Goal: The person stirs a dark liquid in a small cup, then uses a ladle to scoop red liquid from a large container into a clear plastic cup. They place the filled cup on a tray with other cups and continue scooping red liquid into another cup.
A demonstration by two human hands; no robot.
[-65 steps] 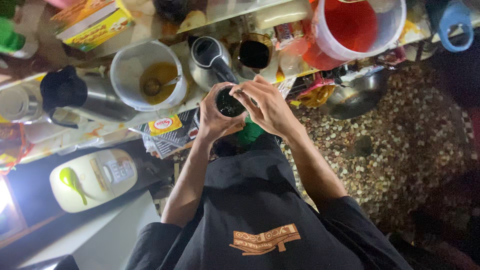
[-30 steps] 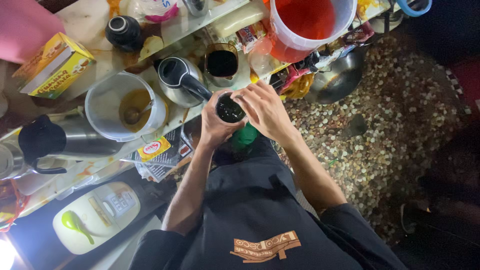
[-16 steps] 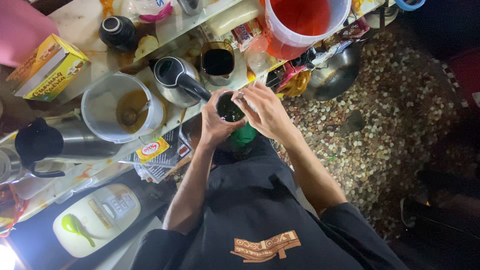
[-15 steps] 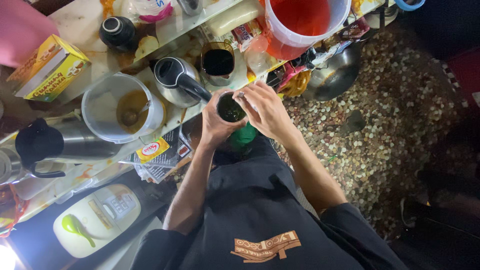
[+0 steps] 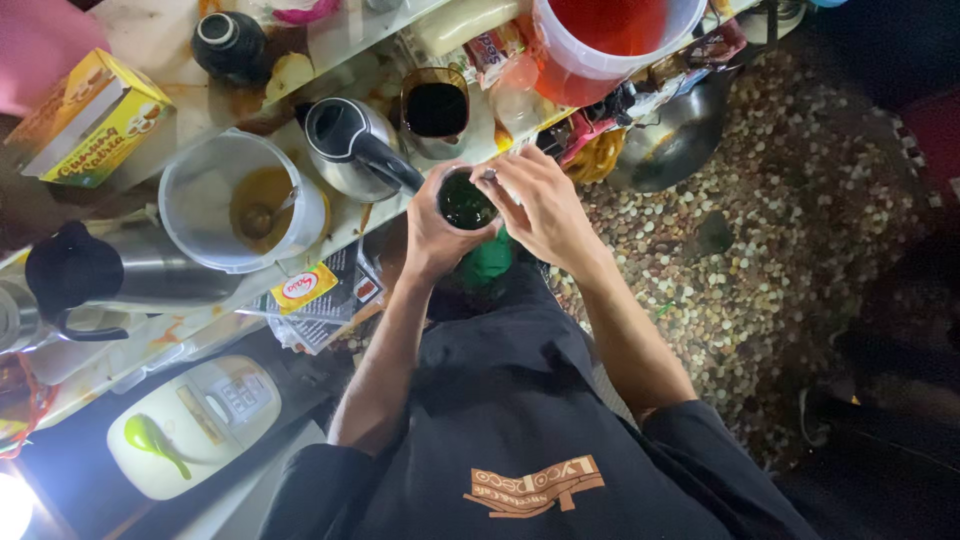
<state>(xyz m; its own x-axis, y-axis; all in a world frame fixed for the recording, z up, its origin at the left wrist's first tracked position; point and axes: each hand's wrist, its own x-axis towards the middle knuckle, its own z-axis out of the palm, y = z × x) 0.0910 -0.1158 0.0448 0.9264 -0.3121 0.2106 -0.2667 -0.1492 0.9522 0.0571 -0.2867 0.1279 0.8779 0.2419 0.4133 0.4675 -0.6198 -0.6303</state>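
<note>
My left hand (image 5: 432, 232) is wrapped around a cup of dark green drink (image 5: 466, 203), held in front of my chest just off the counter edge. My right hand (image 5: 537, 200) is at the cup's right rim, its fingertips pinched on a small metal spoon handle (image 5: 489, 175) that dips into the drink. A green object (image 5: 487, 262) shows just below the cup.
On the counter stand a steel kettle with a black handle (image 5: 350, 145), a glass of dark liquid (image 5: 435, 108), a white bucket with a spoon in brown liquid (image 5: 243, 202), a red-filled bucket (image 5: 610, 35), a black-lidded flask (image 5: 100, 275) and a yellow box (image 5: 90, 120). A steel bowl (image 5: 670, 140) lies over the pebbled floor; a white rice cooker (image 5: 195, 425) sits lower left.
Both hands stay on the cup. The right fingers have shifted a little around its rim. The view has drifted, so the counter items sit more to the right and lower.
</note>
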